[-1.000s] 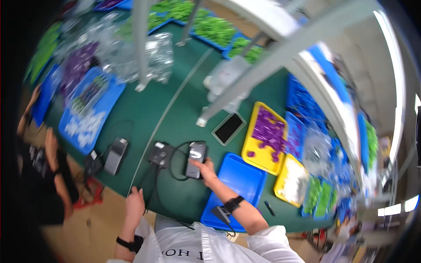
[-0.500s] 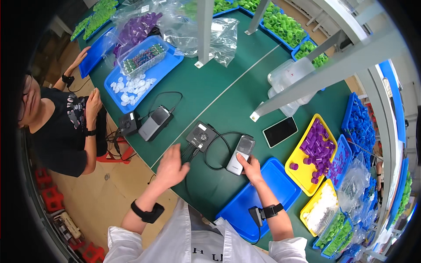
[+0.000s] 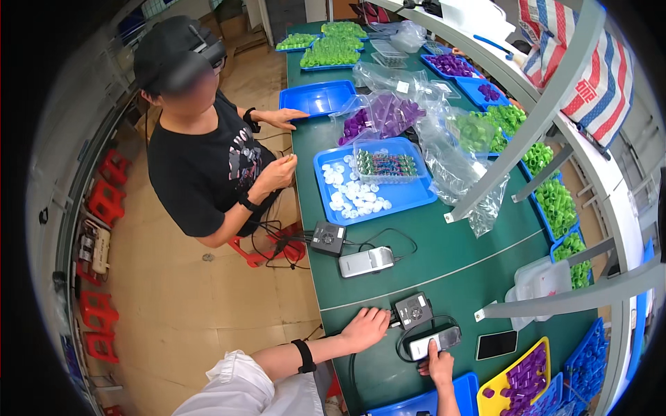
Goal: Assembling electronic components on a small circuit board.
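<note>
My left hand (image 3: 365, 330) is palm down on the table beside a black box with a round fan grille (image 3: 413, 310). Its bent fingertips meet the cable ends at the box's left side; what they pinch is hidden. My right hand (image 3: 438, 362) holds a silver power bank (image 3: 421, 348) with a dark glossy end, thumb on top and the other fingers along its near side. A black cable (image 3: 400, 340) loops between the box and the power bank. Black straps are around my wrists; the left one (image 3: 303, 356) shows clearly.
A phone (image 3: 497, 345) lies right of the power bank. Near my right arm are a blue tray (image 3: 409, 406) and a yellow tray (image 3: 488, 390) of purple caps. A co-worker (image 3: 208, 159) stands left, beside a blue tray (image 3: 326, 166) of white discs. Grey metal posts (image 3: 527, 125) rise at right.
My view has swung left, toward the co-worker. My left hand has moved from above the table edge to the cable ends at the black box. My right hand still holds the power bank.
</note>
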`<state>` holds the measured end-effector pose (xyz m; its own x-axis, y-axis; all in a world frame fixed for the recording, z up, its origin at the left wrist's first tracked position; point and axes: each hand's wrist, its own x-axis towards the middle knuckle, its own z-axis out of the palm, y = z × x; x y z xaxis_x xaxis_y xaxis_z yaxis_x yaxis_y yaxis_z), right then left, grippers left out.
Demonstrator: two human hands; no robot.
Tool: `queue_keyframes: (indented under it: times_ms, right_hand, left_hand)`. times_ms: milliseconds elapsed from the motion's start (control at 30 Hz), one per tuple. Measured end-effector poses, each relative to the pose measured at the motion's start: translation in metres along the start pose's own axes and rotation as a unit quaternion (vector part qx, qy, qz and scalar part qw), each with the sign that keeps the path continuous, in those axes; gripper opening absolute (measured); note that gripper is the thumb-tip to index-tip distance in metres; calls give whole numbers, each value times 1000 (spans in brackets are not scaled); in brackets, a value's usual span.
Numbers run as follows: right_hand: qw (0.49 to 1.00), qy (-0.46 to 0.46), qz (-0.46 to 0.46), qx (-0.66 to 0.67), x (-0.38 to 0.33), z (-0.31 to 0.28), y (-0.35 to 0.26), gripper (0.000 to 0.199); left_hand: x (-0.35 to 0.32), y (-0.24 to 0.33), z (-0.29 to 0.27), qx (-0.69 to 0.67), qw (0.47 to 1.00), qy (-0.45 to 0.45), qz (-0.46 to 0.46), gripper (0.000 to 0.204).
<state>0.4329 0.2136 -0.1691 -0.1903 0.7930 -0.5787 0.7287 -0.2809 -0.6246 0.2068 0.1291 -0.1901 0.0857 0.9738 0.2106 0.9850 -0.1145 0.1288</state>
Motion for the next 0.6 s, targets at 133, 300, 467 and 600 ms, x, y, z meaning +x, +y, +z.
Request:
queue_keyframes:
  times_ms: [133, 300, 467, 600]
  right_hand:
    - [998, -26, -11, 55, 9, 2, 8, 73]
    - [997, -58, 23, 40, 13, -4, 13, 69]
    - [991, -55, -85, -85, -20, -31, 16, 36]
    - [993, 24, -115, 10, -75, -83, 7, 21]
  left_hand:
    - [4, -5, 3, -6, 1000, 7, 7, 47]
    - [3, -6, 5, -8, 1000, -6, 18, 49]
    - [-10, -7, 7, -31, 999, 11, 0, 53]
    - [-6, -3, 9, -50, 998, 15, 31, 51]
